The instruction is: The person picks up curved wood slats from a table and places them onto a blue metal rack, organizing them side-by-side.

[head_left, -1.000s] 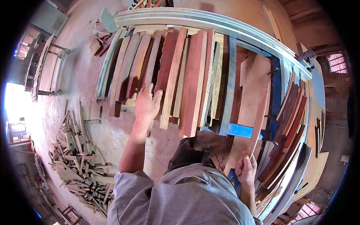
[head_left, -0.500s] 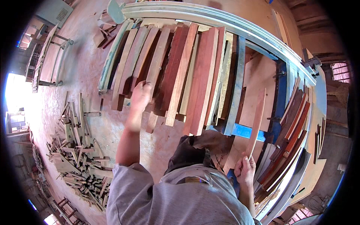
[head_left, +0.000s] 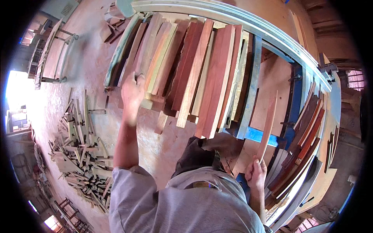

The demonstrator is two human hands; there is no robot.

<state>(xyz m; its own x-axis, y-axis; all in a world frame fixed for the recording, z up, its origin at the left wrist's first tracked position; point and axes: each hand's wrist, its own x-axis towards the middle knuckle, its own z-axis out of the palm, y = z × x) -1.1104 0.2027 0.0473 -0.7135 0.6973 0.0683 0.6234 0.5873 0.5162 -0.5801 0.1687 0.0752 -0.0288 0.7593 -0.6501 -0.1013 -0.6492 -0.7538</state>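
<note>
Wooden boards (head_left: 211, 81) lie side by side across a metal frame in front of me, some reddish, some pale. My left hand (head_left: 133, 90) is closed around the near end of a pinkish-brown board (head_left: 147, 46) at the left part of the row; its fingertips are partly hidden. Just right of it lies a board with a pale yellow face (head_left: 164, 56). Low on the right, my right hand (head_left: 256, 171) grips the lower end of a long thin wooden strip (head_left: 269, 122), which points up and away from me.
A silver rail (head_left: 233, 17) runs along the far side. Blue frame bars (head_left: 260, 136) cross at the right, beside stacked red-brown strips (head_left: 305, 136). Offcuts (head_left: 83, 163) are heaped on the floor at left, below a wheeled rack (head_left: 54, 58).
My left hand has moved left from one board to another. The boards near it have shifted, and a pale yellow face now shows. My right hand still holds the strip.
</note>
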